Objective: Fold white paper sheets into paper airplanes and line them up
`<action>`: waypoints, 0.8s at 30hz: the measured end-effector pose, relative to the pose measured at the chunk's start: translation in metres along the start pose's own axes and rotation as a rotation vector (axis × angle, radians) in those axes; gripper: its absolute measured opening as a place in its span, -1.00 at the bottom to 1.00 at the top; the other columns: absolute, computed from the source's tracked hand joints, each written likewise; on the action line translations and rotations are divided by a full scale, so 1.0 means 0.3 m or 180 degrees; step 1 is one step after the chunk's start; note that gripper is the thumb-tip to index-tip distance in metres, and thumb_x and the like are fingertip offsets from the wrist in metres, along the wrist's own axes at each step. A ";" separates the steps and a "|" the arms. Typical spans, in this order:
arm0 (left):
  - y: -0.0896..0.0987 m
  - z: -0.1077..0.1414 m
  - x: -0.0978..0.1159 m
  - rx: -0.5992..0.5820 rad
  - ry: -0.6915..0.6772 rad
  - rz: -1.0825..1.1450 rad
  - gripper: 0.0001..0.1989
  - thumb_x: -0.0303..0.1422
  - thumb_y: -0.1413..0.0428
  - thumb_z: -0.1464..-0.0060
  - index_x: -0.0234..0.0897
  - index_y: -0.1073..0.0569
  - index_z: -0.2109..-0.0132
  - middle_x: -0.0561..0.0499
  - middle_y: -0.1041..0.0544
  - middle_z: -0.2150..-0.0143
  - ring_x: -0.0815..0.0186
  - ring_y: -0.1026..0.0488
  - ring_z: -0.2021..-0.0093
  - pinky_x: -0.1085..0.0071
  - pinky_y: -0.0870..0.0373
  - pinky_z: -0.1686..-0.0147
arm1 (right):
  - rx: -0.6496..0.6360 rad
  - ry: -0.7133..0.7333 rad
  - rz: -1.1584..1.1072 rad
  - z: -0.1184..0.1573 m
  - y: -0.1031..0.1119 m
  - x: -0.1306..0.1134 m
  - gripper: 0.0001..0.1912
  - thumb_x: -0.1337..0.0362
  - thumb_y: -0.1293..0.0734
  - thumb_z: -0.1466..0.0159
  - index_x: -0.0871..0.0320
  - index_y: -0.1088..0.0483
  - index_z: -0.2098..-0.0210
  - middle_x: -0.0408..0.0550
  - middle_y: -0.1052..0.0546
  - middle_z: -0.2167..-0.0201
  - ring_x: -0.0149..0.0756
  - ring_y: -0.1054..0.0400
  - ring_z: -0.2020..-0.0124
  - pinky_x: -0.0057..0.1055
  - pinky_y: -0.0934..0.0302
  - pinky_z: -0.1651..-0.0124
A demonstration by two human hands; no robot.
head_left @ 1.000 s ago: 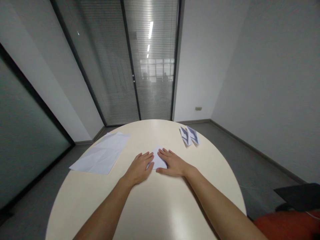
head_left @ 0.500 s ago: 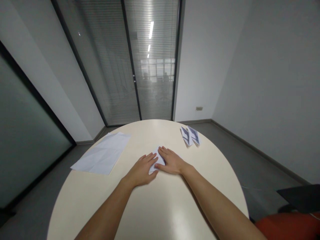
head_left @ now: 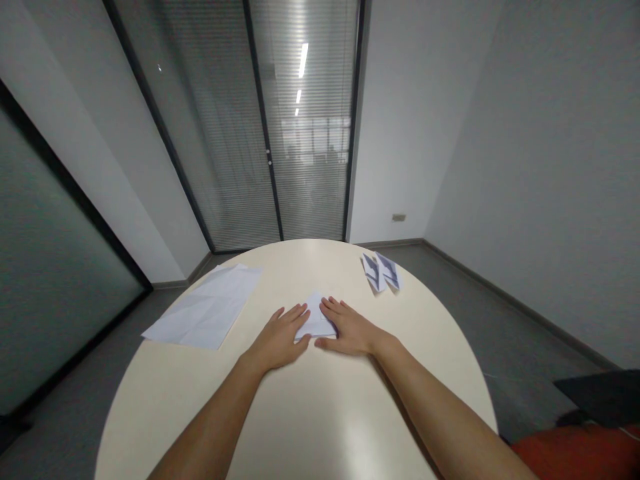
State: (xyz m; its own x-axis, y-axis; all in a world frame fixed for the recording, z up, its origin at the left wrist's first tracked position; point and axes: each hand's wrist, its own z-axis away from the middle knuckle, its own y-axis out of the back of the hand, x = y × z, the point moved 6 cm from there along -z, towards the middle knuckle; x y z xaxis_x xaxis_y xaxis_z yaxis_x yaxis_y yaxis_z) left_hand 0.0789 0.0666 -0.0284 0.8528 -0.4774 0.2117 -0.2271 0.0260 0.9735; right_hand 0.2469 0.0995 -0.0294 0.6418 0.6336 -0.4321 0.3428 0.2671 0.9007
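Observation:
A small folded sheet of white paper (head_left: pixel 315 320) lies flat on the round cream table (head_left: pixel 300 413), its top narrowing to a point. My left hand (head_left: pixel 281 338) rests on its left side, palm down, with the fingers stretched out and the thumb by the lower edge. On the right side lies my right hand (head_left: pixel 350 328), also palm down and open, its fingertips on the paper and its thumb along the bottom edge. Parts of the paper's two sides are hidden under my fingers.
Large creased white sheets (head_left: pixel 205 310) lie at the table's left edge. Two folded paper pieces (head_left: pixel 381 272) with dark markings sit near the far right edge. Beyond the table are a glass partition with blinds (head_left: pixel 310 187) and a red object (head_left: pixel 575 453) at lower right.
My hands have spread apart a little, the right one moving right and slightly toward me. More of the folded paper shows between them.

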 end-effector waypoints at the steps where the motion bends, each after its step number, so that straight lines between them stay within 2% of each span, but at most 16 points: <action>1: 0.003 0.001 -0.002 -0.0006 0.0011 -0.0007 -0.42 -0.20 0.03 -0.31 -0.22 -0.22 -0.42 -0.14 -0.15 -0.49 0.14 -0.05 -0.50 -0.01 0.06 -0.43 | 0.0000 0.0034 0.0008 -0.001 -0.001 -0.002 0.13 -0.35 -0.27 -0.23 0.35 0.00 -0.47 0.34 0.00 -0.47 0.19 0.20 -0.50 0.10 0.25 -0.49; 15: 0.006 0.010 -0.007 0.0105 -0.0059 0.0013 -0.41 -0.15 0.02 -0.31 -0.25 -0.25 -0.40 -0.17 -0.19 -0.47 0.11 -0.09 -0.48 0.00 0.00 -0.41 | 0.0131 0.0236 -0.0040 -0.002 0.007 0.012 -0.05 -0.20 -0.30 -0.30 0.34 -0.12 -0.43 0.32 -0.09 -0.44 0.15 0.12 -0.49 0.08 0.16 -0.48; 24: 0.010 0.013 -0.009 0.0185 -0.0105 0.0065 -0.44 -0.14 0.02 -0.33 -0.25 -0.30 -0.38 -0.19 -0.20 -0.46 0.09 -0.11 -0.47 0.02 -0.06 -0.40 | 0.0192 0.0305 -0.0106 0.001 0.019 0.011 -0.18 -0.17 -0.27 -0.34 0.22 -0.20 -0.41 0.22 -0.16 -0.43 0.09 0.04 -0.48 0.06 0.13 -0.47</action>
State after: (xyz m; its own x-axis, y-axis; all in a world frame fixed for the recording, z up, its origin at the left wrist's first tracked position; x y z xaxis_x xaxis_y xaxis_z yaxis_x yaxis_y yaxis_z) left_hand 0.0740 0.0645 -0.0263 0.8320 -0.5059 0.2277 -0.2721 -0.0144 0.9622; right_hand 0.2512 0.1027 -0.0258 0.5618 0.6923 -0.4528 0.4054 0.2468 0.8802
